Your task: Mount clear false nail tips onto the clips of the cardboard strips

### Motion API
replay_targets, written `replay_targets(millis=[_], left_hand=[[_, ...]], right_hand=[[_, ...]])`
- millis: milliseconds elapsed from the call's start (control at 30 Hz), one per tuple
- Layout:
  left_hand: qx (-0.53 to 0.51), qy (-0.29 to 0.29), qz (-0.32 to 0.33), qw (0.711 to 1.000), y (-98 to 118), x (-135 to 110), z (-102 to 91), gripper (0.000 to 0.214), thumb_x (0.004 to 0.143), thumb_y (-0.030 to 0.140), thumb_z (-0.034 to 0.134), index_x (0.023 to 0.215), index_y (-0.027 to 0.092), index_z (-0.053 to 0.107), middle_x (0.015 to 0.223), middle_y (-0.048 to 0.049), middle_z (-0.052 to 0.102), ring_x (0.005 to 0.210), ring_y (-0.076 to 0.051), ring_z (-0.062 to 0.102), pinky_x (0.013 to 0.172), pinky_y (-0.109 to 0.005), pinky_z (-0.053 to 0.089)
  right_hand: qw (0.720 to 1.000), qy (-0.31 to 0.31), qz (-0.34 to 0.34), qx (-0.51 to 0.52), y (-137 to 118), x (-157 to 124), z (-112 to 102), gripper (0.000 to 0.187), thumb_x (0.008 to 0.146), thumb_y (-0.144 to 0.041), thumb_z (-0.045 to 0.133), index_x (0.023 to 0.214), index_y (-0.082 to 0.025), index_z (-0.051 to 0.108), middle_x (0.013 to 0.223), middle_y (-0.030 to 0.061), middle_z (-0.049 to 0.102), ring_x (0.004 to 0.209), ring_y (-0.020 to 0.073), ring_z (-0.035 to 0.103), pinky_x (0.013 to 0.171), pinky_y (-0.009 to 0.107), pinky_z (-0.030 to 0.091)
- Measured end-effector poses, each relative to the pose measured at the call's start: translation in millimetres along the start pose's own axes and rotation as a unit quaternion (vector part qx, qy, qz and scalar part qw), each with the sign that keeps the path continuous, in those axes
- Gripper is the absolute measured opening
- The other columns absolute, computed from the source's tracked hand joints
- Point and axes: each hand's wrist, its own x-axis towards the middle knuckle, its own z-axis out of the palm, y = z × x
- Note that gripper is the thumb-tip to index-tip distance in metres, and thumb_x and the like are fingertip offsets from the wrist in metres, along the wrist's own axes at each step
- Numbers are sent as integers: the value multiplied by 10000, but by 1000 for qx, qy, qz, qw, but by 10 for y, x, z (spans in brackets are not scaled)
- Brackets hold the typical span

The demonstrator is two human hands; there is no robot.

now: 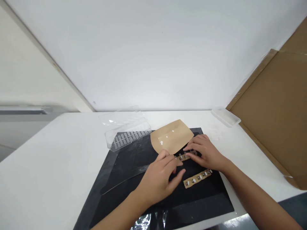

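Over a black mat (134,153), a narrow brown cardboard strip (181,158) carries small metal pieces and clear nail tips standing up. My left hand (163,175) is at its left end, index finger against the strip and thumb held apart. Thumb and fingers of my right hand (205,151) close around the strip's right end, partly hiding it. A second strip (198,179), with a row of metal pieces and white spots, lies on the mat below my right hand. Beyond my hands rests a tan sheet (171,137) with a few white bits on it.
At the back left, a clear plastic case (129,135) holds rows of nail tips, with a clear lid (120,118) behind it. A thin dark tool (124,180) lies left of my left hand. A white tray (225,117) and a cardboard box (275,118) stand at right.
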Motion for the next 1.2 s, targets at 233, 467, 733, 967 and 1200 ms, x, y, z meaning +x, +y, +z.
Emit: replay_targets(millis=[233, 467, 733, 967, 1200], left_hand=[[-81, -89, 34, 992, 52, -33, 86, 249, 913, 342, 781, 1107, 217, 688, 965, -52, 695, 951, -240, 601, 822, -366, 501], [-66, -133, 16, 989, 25, -82, 207, 163, 915, 286, 764, 1043, 228, 680, 995, -38, 692, 961, -233, 628, 807, -342, 500], [-41, -133, 24, 990, 31, -82, 234, 51, 968, 253, 689, 976, 211, 660, 918, -29, 695, 847, -194, 636, 730, -307, 486], [-45, -141, 6, 989, 52, -88, 208, 67, 974, 259, 693, 948, 206, 660, 891, -21, 691, 808, -182, 651, 699, -291, 481], [-26, -134, 6, 991, 32, -89, 195, 78, 981, 261, 693, 942, 204, 657, 899, -17, 692, 808, -182, 657, 698, -287, 479]], right_hand=[[999, 25, -13, -19, 65, -24, -48, 141, 1087, -249, 559, 1097, -237, 699, 966, 32, 760, 944, 218, 634, 883, 408, 393], [1000, 14, -18, -17, 43, -26, -53, 101, 1055, -260, 609, 1056, -242, 709, 956, 29, 757, 937, 211, 648, 884, 400, 400], [1000, 10, -13, -17, 62, -27, -63, 132, 1064, -281, 584, 1037, -236, 706, 935, 35, 756, 912, 213, 644, 870, 411, 409], [1000, 5, -11, -18, 63, -29, -68, 147, 1066, -281, 573, 1025, -240, 708, 930, 43, 757, 910, 220, 646, 868, 409, 413], [1000, 13, 6, -22, 110, -55, -55, 154, 1072, -286, 559, 1050, -238, 703, 934, 41, 756, 915, 223, 640, 880, 415, 403]])
